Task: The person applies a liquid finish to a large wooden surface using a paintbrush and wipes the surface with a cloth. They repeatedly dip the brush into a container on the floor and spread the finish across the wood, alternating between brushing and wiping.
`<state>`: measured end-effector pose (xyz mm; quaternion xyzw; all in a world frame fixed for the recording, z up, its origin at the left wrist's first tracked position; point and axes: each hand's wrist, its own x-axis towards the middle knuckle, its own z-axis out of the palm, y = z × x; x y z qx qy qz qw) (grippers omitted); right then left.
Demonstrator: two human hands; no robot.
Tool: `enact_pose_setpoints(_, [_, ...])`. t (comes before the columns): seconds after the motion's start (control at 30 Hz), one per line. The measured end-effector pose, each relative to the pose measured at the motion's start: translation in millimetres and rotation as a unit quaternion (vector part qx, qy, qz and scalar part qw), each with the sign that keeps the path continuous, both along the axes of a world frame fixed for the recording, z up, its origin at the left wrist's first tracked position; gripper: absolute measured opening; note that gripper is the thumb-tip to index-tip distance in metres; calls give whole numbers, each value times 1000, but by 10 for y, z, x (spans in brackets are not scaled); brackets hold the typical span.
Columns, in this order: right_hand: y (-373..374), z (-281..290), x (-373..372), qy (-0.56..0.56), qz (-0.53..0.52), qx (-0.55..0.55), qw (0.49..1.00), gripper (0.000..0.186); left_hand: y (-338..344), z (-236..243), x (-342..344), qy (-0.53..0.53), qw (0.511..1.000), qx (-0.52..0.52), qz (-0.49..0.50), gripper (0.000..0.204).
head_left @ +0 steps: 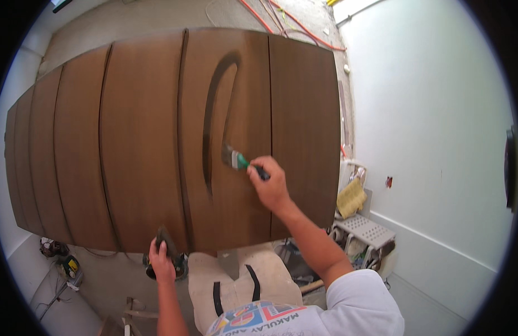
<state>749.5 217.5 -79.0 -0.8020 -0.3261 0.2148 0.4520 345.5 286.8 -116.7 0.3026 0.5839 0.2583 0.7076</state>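
Several dark grooves are crossing the long, brown, wood-look panel (141, 140), running from its far edge to its near edge. Off its near left corner, a dark red and black machine (53, 246) is sitting low down, with a green and black container (71, 267) standing just beside it. Moving right along the near edge, I'm seeing the person's left hand (162, 262) gripping a dark, flat, soft-looking pad (164, 239), the fingers curling around it and the thumb lying on its face. Below that hand, a dark round container (181, 269) is showing partly, under the near edge. Toward the middle of the panel, a dark, hook-shaped wet-looking streak (208, 134) is bending near the far edge and coming back down toward the flat paintbrush with a green and black handle and a metal band (236, 160). Its bristles are touching the panel, between two grooves. The person's right hand (272, 185) is holding the handle, fingers closing around it. Past the far right corner, an orange cable (326, 43) is trailing over the floor. Off the near right corner, a crumpled yellow cloth (351, 198) is resting near a white perforated plastic stool (368, 231), and a pale wall (438, 129) is rising beyond.
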Motion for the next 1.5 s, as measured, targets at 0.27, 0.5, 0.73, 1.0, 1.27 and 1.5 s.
enact_pose_setpoints(0.27, [-1396, 210, -1484, 110, 16, -92, 990, 14, 171, -170, -243, -58, 996, -29, -58, 25])
enact_pose_setpoints(0.5, [-668, -242, 55, 8, -110, -14, 994, 18, 148, -189, -617, -39, 997, -15, -67, 23])
enact_pose_setpoints(0.73, [-73, 165, 504, -173, 18, 67, 983, 14, 185, -111, -586, -64, 992, -22, -109, 31])
enact_pose_setpoints(1.0, [-1935, 146, -1309, -102, 203, -80, 971, 23, 499, -50, 572, -74, 975, 9, -208, 35])
enact_pose_setpoints(1.27, [-1316, 467, -279, 94, 7, -90, 991, 22, 468, -31, 1210, -8, 973, 43, -225, 32])
enact_pose_setpoints(1.5, [657, -222, 1855, 135, -37, 48, 989, 20, 328, -125, 824, 28, 990, 3, -141, 31])
